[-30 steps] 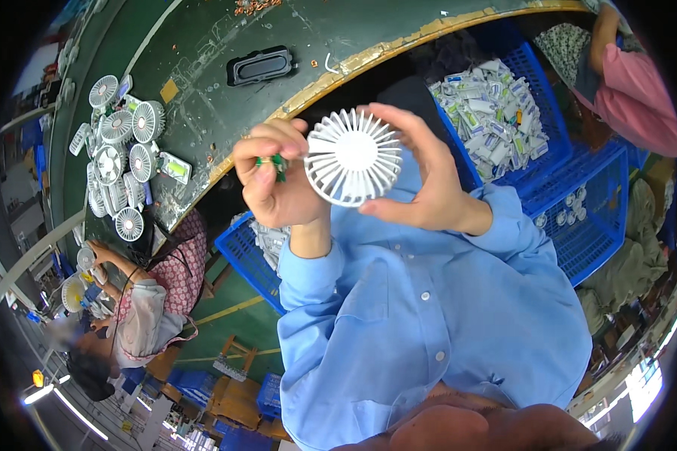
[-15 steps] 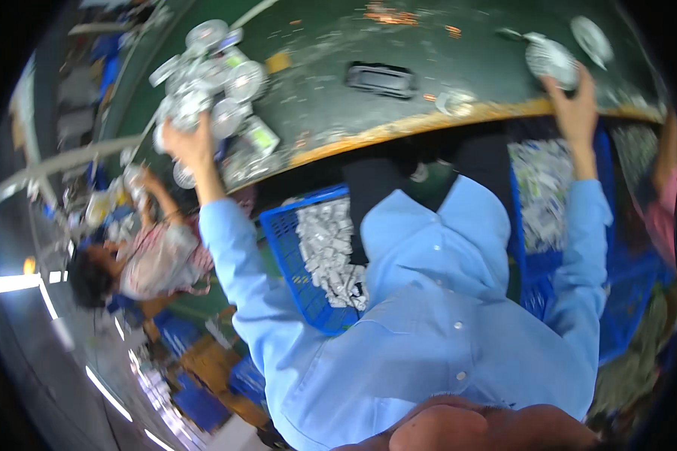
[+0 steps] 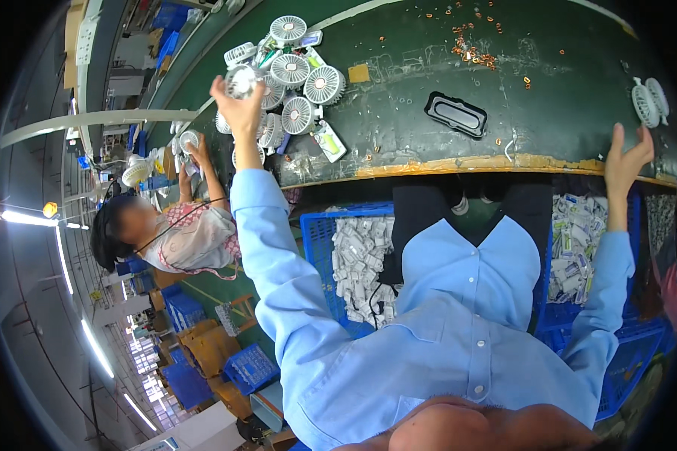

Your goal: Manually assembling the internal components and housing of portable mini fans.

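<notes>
Both arms have spread wide since a second ago, when the two hands held one white finned fan part together in front of the chest; half a second ago they were already reaching apart, and now each is out at its own end of the dark green surface (image 3: 429,68).

Out at the left end of the surface, the left hand (image 3: 237,101) is raised with its fingers closed around a small round white fan part (image 3: 242,79), held just at the near-left margin of a heap of white round fan parts (image 3: 297,75). The held part touches or nearly touches the heap; which one cannot be told. A few flat white packets lie among the heap and at its near side.

The right hand (image 3: 626,158) is at the right end, over the worn yellowish front edge of the surface, open with fingers spread and gripping nothing. Two white fan parts (image 3: 647,101) lie just beyond its fingertips, close but apart from them.

Between the hands, a black oblong tray (image 3: 456,114) lies on the surface, and small copper-coloured bits (image 3: 470,52) are scattered toward the far edge.

Below the front edge, blue crates (image 3: 320,233) hold small white packets on either side of the person's lap. Another person sits at the left, hands at their own stretch of the surface.
</notes>
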A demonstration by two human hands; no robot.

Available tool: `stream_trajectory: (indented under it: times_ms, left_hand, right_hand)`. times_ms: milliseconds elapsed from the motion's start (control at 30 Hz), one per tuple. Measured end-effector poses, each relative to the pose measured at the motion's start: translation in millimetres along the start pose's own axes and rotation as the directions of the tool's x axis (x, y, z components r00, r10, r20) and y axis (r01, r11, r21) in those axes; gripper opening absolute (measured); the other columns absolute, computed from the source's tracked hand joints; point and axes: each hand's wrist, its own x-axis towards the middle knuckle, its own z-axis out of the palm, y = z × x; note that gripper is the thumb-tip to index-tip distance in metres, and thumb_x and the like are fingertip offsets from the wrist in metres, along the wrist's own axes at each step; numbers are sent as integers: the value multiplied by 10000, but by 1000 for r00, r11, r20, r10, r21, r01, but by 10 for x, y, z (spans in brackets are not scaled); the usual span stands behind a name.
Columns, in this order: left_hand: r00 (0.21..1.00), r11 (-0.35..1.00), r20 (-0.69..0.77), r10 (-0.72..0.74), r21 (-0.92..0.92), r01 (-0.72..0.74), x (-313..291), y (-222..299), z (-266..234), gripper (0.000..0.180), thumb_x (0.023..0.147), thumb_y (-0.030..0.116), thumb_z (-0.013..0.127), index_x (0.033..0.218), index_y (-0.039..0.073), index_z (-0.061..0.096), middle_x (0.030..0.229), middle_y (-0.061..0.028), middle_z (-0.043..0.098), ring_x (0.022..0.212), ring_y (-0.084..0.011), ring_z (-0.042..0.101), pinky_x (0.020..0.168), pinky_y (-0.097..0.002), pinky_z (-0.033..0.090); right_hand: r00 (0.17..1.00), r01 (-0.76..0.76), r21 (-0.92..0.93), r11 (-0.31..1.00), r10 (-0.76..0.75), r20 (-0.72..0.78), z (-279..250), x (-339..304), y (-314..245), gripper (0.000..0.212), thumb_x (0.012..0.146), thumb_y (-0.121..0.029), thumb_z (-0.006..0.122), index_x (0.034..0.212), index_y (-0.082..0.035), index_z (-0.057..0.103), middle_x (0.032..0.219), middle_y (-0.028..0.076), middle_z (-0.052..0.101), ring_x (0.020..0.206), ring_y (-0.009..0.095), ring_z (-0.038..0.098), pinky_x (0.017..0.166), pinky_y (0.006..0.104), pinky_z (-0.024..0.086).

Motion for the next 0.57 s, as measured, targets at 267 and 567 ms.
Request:
stream_trajectory:
  times_ms: [267, 567]
  left_hand:
    - [957, 687, 203, 208, -726, 4, 80, 1137, -606, 620, 852, 434, 466, 1240, -49, 492, 1156, -182, 598, 1066, -287, 586, 889, -406, 476]
    - [790, 233, 548, 276, -835, 498, -1452, 2254, 116, 798, 815, 633, 410, 1277, -14, 478, 1158, -284, 582, 1020, -397, 607, 819, -494, 508]
  right_hand:
    - [913, -151, 398, 905, -27, 408, -570, -353, -1155, 248, 918, -174, 535, 1090, -4, 593, 1080, 133, 600, 1057, 268, 549, 944, 349, 399]
    - [954, -41, 570, 821, -136, 266, -842, -427, -2207, 876, 707, -211, 771, 1415, -26, 289, 1420, 172, 356, 1304, 352, 350, 1076, 422, 297]
